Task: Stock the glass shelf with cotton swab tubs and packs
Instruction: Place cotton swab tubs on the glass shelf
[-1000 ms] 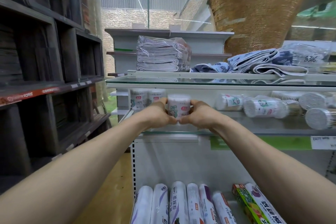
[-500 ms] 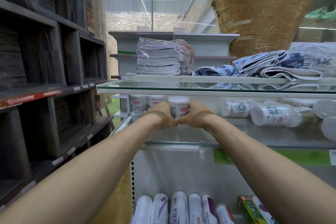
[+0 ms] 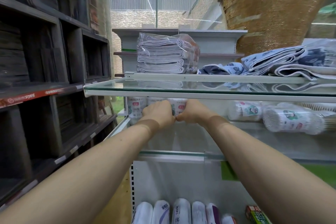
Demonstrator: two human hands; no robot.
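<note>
A white cotton swab tub stands upright at the back left of the glass shelf, and both hands grip it. My left hand wraps its left side and my right hand wraps its right side; their thumbs meet in front. Two more upright tubs stand just to the left, one partly hidden behind my left hand. Further right, clear swab tubs and packs lie on their sides on the same shelf.
An upper glass shelf hangs close above the hands and carries wrapped towels and folded cloths. Dark wooden shelving stands at the left. Rolls in white wrappers lie on the bottom shelf.
Both hands have pushed the tub deeper under the upper shelf, toward the back left beside the two standing tubs. The camera has come closer.
</note>
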